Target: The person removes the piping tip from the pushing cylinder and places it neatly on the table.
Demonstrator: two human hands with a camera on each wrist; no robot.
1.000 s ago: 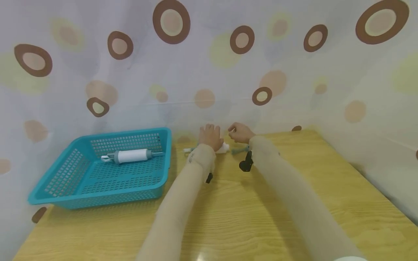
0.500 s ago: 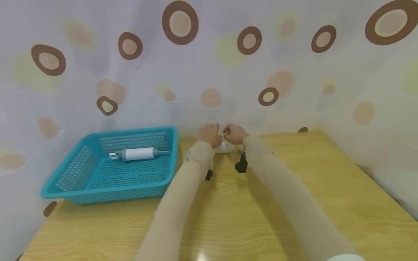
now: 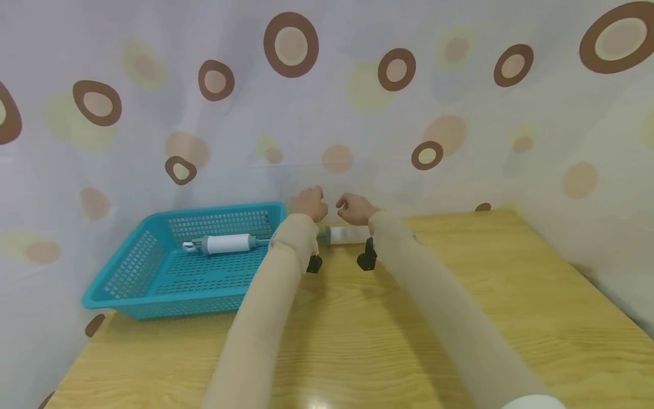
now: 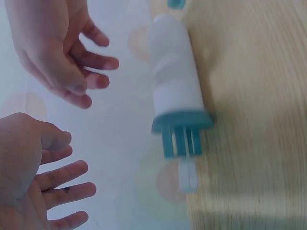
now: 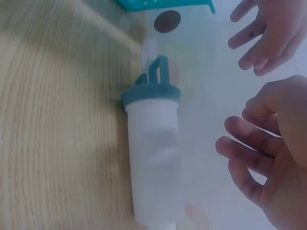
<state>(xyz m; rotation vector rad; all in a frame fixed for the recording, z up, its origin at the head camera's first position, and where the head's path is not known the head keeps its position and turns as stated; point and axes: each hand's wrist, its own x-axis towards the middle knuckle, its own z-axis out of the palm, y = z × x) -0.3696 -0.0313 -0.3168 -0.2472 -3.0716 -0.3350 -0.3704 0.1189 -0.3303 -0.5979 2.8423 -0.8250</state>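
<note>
A white cylinder (image 3: 349, 234) with a teal collar (image 4: 182, 120) lies on its side near the table's back edge. Slotted teal prongs (image 5: 160, 72) stick out from the collar, and past them shows a small white tab (image 4: 187, 175). My left hand (image 3: 310, 204) hovers behind the collar end, its fingers spread and slightly bent. Beside it my right hand (image 3: 356, 209) hangs behind the cylinder, fingers loosely curled. Neither holds anything, and a gap separates both from the cylinder in the wrist views. The right forearm hides the cylinder's far end in the head view.
A teal perforated basket (image 3: 179, 295) stands at the left, holding a similar white-and-teal cylinder (image 3: 229, 243) with a thin tip. A small teal piece (image 4: 176, 4) lies beyond the cylinder's plain end. Behind the wooden table (image 3: 337, 341) hangs a patterned sheet (image 3: 306, 113).
Both hands have moved left relative to the table. The left hand has come away from over the cylinder, uncovering its collar. The head view has shifted, so the basket appears further right.
</note>
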